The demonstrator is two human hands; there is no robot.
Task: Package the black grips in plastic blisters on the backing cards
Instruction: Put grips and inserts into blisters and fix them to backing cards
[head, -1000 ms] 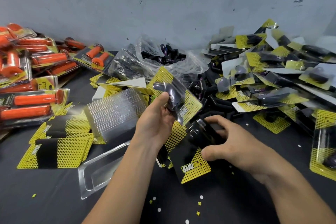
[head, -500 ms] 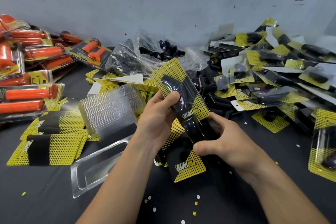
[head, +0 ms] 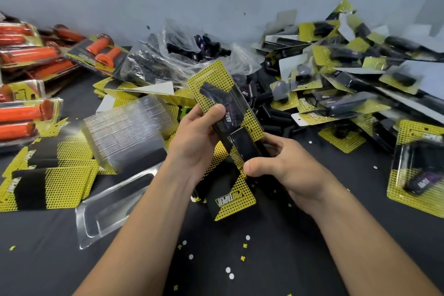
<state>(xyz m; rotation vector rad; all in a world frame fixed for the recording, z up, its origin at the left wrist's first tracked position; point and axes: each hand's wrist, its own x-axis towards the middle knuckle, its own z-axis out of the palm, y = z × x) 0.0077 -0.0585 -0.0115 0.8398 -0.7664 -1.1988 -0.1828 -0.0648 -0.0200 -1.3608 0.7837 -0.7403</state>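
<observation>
Even soft light, blurred, edges bowed outward.

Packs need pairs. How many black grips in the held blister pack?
2: one black grip at the blister pack's top, by the left hand; the second grip at its bottom, in the right hand. None seems hidden.
</observation>
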